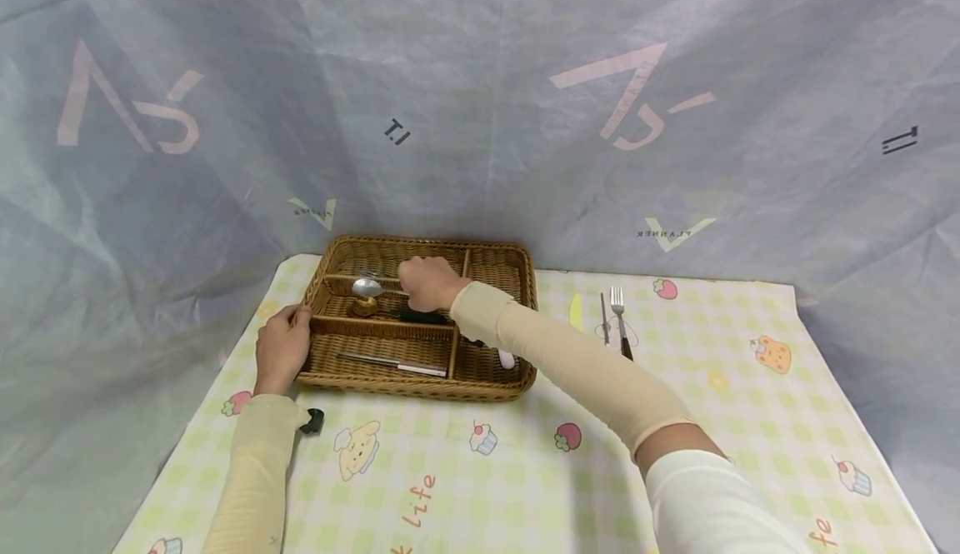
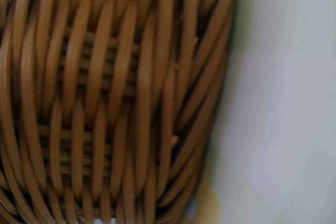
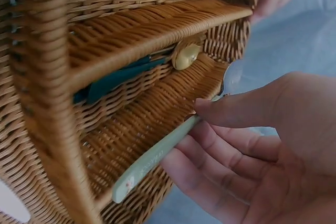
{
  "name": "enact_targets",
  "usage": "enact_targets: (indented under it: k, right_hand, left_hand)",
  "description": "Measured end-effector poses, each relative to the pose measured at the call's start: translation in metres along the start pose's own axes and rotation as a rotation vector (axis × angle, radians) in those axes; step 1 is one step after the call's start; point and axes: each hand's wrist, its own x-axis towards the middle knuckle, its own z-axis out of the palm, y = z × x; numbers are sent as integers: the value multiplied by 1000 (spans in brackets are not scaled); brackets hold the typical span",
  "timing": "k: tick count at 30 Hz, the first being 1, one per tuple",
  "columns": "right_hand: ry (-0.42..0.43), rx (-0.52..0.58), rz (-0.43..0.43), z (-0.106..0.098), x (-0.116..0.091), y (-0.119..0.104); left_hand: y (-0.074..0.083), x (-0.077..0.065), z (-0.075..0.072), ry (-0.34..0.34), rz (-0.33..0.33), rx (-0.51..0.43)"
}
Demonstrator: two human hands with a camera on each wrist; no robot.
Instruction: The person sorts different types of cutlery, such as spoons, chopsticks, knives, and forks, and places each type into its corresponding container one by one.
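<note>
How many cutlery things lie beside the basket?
3 showing, right of the basket: a yellow piece, a thin dark piece and a fork. The right arm may hide more.

Tray [image 1: 412,386] on tablecloth [image 1: 517,496], spoon [image 1: 367,287] above it, fork [image 1: 621,321] to its right

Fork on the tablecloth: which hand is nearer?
Right. Right hand is over the tray, left of the fork; left hand is farther, on the tray's left rim.

I see a left arm cover [image 1: 255,462] of cream colour, with a small black piece [image 1: 312,421] at its wrist end. The right arm cover [image 1: 592,366] is similar and has a wide cuff [image 1: 482,311]; higher is a white sleeve [image 1: 705,500]. The left hand [image 1: 282,347] and right hand [image 1: 429,282] are bare.
</note>
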Motion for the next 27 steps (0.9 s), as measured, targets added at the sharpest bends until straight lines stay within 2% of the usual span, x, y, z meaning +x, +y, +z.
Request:
enact_targets:
  k: [6,11,19,27]
  right_hand:
    - [-53,-89,34,10,24,-10]
    - [-74,-100,49,20,35,-12]
    - [-77,-88,24,32,42,-8]
    - [-59,-101,12,34,41,-9]
  left_hand:
    - [-1,-1,1,10,6,1]
    - [0,-1,2,14,5,-1]
    - [2,0,1,28,16,-12]
    - [3,-2,0,24,6,-16]
